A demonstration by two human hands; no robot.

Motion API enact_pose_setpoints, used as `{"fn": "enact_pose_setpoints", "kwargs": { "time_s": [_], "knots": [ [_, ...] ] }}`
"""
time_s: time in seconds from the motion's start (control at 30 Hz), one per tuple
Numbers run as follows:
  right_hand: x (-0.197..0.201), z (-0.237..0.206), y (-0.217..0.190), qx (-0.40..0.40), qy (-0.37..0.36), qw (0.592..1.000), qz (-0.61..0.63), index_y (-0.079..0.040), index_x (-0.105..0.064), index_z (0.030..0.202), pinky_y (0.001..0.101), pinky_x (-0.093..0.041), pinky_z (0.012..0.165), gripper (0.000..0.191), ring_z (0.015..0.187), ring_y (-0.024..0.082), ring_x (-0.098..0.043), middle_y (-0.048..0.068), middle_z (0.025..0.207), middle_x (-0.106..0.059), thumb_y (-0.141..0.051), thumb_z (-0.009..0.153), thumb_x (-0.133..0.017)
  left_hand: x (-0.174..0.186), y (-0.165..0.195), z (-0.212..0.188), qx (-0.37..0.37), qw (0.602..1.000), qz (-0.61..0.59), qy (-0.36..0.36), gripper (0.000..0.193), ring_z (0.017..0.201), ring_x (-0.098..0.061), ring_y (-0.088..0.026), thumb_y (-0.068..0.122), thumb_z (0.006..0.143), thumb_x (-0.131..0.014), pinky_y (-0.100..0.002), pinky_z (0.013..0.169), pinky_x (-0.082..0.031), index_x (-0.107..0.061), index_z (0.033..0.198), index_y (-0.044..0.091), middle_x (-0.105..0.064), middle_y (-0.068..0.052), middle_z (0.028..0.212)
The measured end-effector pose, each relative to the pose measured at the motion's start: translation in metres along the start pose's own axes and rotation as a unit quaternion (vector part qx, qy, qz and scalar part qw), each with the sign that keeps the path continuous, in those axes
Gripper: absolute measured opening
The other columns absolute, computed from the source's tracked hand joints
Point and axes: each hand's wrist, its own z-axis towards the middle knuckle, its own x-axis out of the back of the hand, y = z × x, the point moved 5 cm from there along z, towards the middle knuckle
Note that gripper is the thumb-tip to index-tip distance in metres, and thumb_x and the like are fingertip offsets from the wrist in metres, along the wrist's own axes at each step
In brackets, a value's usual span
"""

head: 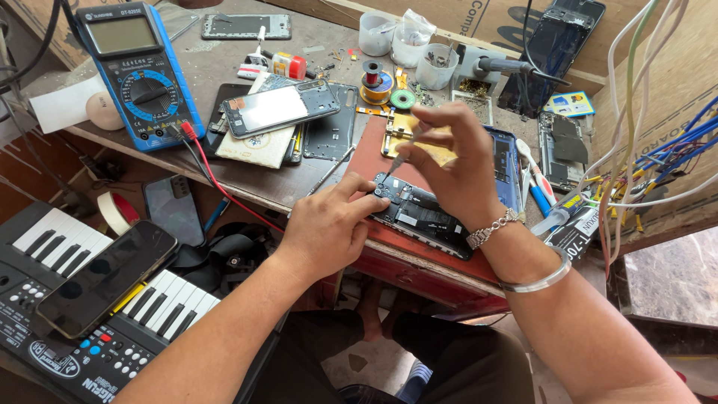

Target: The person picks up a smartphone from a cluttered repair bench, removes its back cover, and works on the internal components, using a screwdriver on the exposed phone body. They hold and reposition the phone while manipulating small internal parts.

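An opened phone point(419, 213) with its dark board and battery exposed lies on a red pad point(374, 146) near the bench's front edge. My left hand point(325, 224) rests on the phone's left end, fingers pressing its corner. My right hand point(456, 161) hovers over the phone and pinches a thin screwdriver point(395, 166), tip pointing down at the phone's upper left corner. A metal bracelet and a bangle circle my right wrist.
A blue multimeter point(138, 71) with red and black leads stands at the back left. A phone frame point(280, 107), spools, small plastic cups point(436, 66), a soldering iron and loose wires point(643, 172) crowd the bench. A keyboard point(97, 299) with a phone point(105, 277) on it sits lower left.
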Motion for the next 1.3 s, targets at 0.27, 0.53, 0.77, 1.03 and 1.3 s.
{"fn": "enact_pose_setpoints", "kwargs": {
  "time_s": [0.27,0.53,0.77,1.03,1.3],
  "knots": [
    [0.001,-0.004,0.014,-0.036,0.005,0.999,0.003,-0.003,-0.061,0.125,0.0294,-0.062,0.089,0.027,0.104,0.012,-0.07,0.004,0.111,-0.068,-0.002,0.101,-0.074,0.0,0.0,-0.001,0.002,1.0,0.002,-0.004,0.035,0.097,-0.069,-0.023,0.006,0.077,-0.069,-0.039,0.075,-0.058,-0.075,0.108,0.019,-0.063,0.0,0.115],
    [-0.003,-0.003,0.013,-0.039,-0.015,0.999,0.024,-0.007,-0.056,0.138,0.0296,-0.067,0.089,0.039,0.106,0.016,-0.074,0.009,0.112,-0.07,0.004,0.104,-0.073,0.001,0.0,0.0,0.006,1.0,-0.007,-0.003,0.034,0.098,-0.07,-0.023,0.006,0.077,-0.069,-0.039,0.075,-0.058,-0.075,0.108,0.019,-0.064,0.001,0.115],
    [-0.01,-0.004,0.008,-0.061,-0.085,0.992,0.063,-0.017,-0.026,0.158,0.0291,-0.064,0.086,0.077,0.107,0.019,-0.077,0.014,0.124,-0.07,0.008,0.1,-0.071,0.005,-0.004,-0.002,0.025,0.999,-0.034,0.013,0.026,0.084,-0.07,-0.026,0.004,0.075,-0.067,-0.042,0.067,-0.056,-0.073,0.099,0.014,-0.062,-0.004,0.109],
    [-0.017,-0.01,0.007,-0.085,-0.148,0.977,0.131,-0.016,-0.024,0.158,0.0274,-0.061,0.083,0.08,0.105,0.019,-0.076,0.015,0.125,-0.068,0.008,0.098,-0.071,0.006,-0.01,-0.003,0.027,0.997,-0.072,0.021,0.018,0.085,-0.069,-0.03,0.001,0.075,-0.065,-0.044,0.07,-0.055,-0.064,0.091,0.008,-0.062,-0.005,0.099],
    [-0.018,-0.011,0.007,-0.098,-0.165,0.974,0.123,-0.016,-0.028,0.157,0.0279,-0.063,0.087,0.079,0.104,0.016,-0.074,0.014,0.126,-0.069,0.005,0.096,-0.073,0.006,-0.01,-0.002,0.034,0.996,-0.074,0.027,0.017,0.084,-0.069,-0.03,0.001,0.074,-0.065,-0.044,0.069,-0.055,-0.063,0.089,0.008,-0.062,-0.005,0.098]
  ]
}}
